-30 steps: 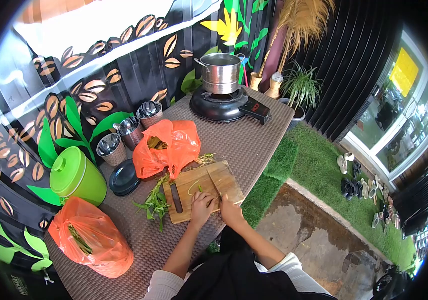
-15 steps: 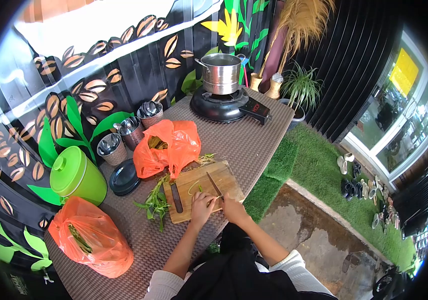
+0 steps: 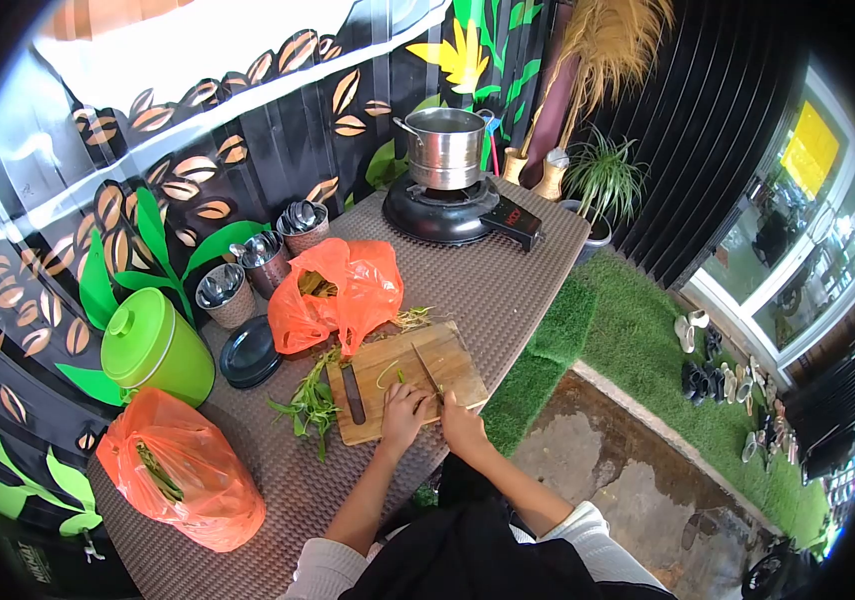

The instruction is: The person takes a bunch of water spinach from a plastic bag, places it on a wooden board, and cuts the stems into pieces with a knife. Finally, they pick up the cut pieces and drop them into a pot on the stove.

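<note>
A wooden cutting board lies at an angle near the table's front edge. My right hand is closed around the handle of a knife, whose blade points away from me over the board. My left hand is on the board left of the knife, its fingers bent and pressed together on a green stem that pokes out at the fingertips. One thin, curved piece of stem rests just beyond. Leafy greens are heaped along the board's left side.
Behind the board stands an open orange plastic bag of greens; another orange bag sits front left. Around them are a green lidded container, dark plates and cutlery cups. A metal pot stands on a black stove at the far end.
My right hand has shifted slightly left and down with the knife. The left fingers have drawn back a little from the blade. The bags and board stay in place.
</note>
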A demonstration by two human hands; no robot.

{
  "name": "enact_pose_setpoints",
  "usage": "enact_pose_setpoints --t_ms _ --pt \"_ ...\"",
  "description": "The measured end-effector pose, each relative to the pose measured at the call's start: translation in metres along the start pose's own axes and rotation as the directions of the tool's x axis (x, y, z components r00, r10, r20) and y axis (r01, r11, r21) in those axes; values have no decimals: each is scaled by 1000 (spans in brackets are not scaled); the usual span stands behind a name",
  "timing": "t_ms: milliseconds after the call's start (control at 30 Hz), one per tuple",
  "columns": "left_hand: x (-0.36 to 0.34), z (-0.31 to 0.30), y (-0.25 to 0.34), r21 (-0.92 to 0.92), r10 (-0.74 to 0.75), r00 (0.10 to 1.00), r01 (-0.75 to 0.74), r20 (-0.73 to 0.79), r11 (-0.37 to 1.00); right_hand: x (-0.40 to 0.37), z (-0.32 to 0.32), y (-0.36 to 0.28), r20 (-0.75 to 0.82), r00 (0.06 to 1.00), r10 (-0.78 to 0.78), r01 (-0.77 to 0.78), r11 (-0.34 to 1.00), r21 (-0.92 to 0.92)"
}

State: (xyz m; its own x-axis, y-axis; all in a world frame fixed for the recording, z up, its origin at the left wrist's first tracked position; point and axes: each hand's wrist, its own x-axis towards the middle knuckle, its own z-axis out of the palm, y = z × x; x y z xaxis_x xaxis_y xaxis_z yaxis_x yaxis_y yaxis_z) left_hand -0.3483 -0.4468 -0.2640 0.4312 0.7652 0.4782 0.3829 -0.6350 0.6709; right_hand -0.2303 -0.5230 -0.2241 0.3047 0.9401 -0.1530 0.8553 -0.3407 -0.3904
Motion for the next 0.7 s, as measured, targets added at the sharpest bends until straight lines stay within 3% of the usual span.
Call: enact_pose_setpoints --t_ms 133,267,333,500,600,667,700 --pt "0 2 -1 49 26 1000 -26 13 998 27 6 11 -22 990 -141 139 989 -54" --pt "-3 3 -1 43 30 1000 -31 9 999 5 -2 10 35 983 -183 183 983 2" --pt "-1 2 -1 58 31 1000 -31 1 998 -9 11 1 -14 1000 1 -1 999 -43" --pt "-2 3 -2 102 54 998 -57 27 993 12 14 4 -109 991 -81 74 995 -65" --pt "-1 5 -2 65 31 999 -31 -6 997 14 0 11 -19 990 -138 137 989 -52" --pt "0 5 -1 88 0 1000 1 -12 996 1 -10 13 -33 999 -31 35 990 133" --pt "0 7 -1 107 -29 999 30 -16 994 -3 -12 15 -33 999 -31 35 991 131"
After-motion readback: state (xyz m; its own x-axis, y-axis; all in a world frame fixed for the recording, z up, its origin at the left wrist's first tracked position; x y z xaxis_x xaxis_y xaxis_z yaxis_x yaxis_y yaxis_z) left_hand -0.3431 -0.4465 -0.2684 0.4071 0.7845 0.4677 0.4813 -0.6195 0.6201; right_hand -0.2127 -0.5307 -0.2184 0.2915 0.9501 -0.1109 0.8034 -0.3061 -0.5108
